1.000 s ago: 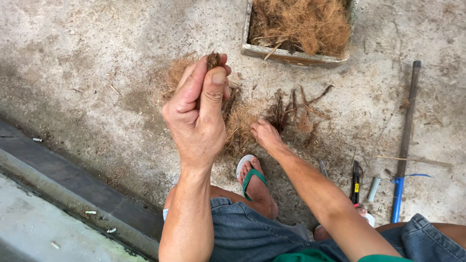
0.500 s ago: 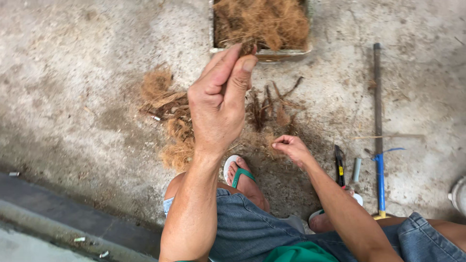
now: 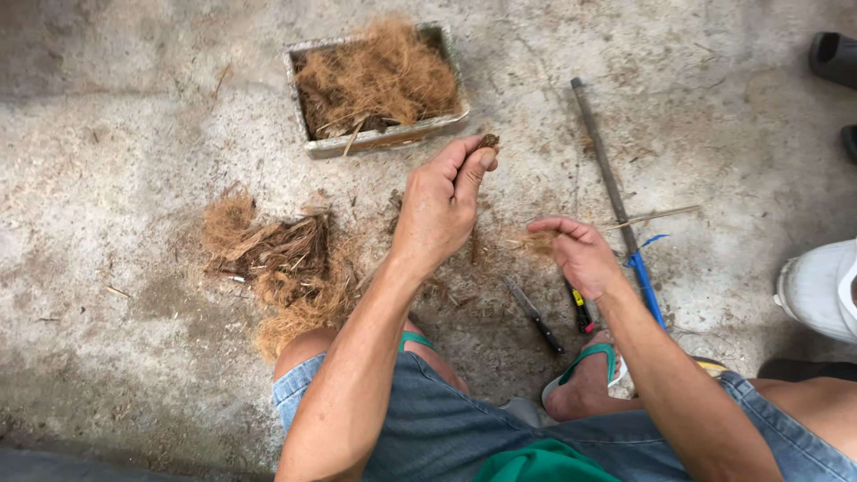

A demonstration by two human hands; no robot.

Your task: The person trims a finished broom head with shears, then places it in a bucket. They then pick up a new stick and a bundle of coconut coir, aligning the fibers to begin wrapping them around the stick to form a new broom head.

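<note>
While the earlier head views show the left hand raised close before the camera, it now sits lower and farther out, so the whole work patch on the floor comes into sight. The left hand (image 3: pixel 439 203) has its fingers closed in a pinch on a small dark tuft of brown fibre (image 3: pixel 488 141), held just in front of the shallow grey rectangular tray heaped with loose golden-brown fibre (image 3: pixel 377 85). The right hand (image 3: pixel 578 254), which a second ago reached down toward the ground, is lifted, its fingers curled loosely round a thin wisp of pale fibre (image 3: pixel 538 239).

A ragged pile of coarse brown husk strips (image 3: pixel 284 263) lies on the rough, speckled concrete floor (image 3: pixel 116 161). A long dull metal rod (image 3: pixel 603 165) and a small dark-handled knife (image 3: pixel 534 312) lie nearby.
</note>
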